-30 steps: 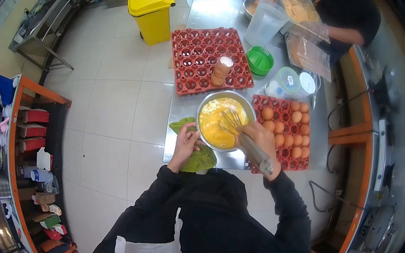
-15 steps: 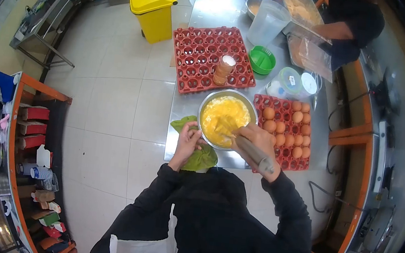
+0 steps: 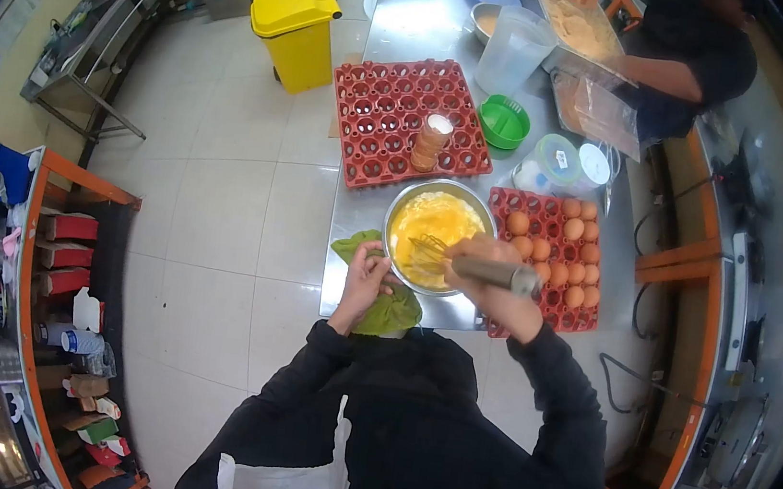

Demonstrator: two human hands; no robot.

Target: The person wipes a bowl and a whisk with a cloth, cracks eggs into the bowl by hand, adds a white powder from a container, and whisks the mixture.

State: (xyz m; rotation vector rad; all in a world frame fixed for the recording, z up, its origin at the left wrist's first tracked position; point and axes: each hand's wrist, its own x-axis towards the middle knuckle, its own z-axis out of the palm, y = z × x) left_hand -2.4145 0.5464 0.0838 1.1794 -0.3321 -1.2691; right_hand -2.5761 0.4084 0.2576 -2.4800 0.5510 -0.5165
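Note:
A steel mixing bowl [image 3: 392, 208] holds beaten yellow egg [image 3: 443, 214] with pale froth round the edge. My left hand [image 3: 364, 280] grips the bowl's near-left rim, its fingers curled against the side. In my right hand [image 3: 506, 304] is a whisk [image 3: 496, 274], closed in my fist by its thick metal handle. The wire end dips into the egg at the middle of the bowl. A green cloth [image 3: 391, 312] lies under and beside the bowl, below my left hand.
Right of the bowl stands a red egg tray [image 3: 536, 203] with several brown eggs [image 3: 559, 273]. Behind is another red tray [image 3: 367, 116] bearing stacked eggshells [image 3: 430, 143]. A green container [image 3: 504, 122], lidded tub [image 3: 555, 162] and clear jug [image 3: 513, 51] stand beyond. A co-worker's arm [image 3: 662, 77] reaches over a crumb-filled tray [image 3: 581, 25].
My right hand has turned the whisk, so its handle now lies flatter, pointing right, and its wires sit differently in the egg. My left hand stays at the rim.

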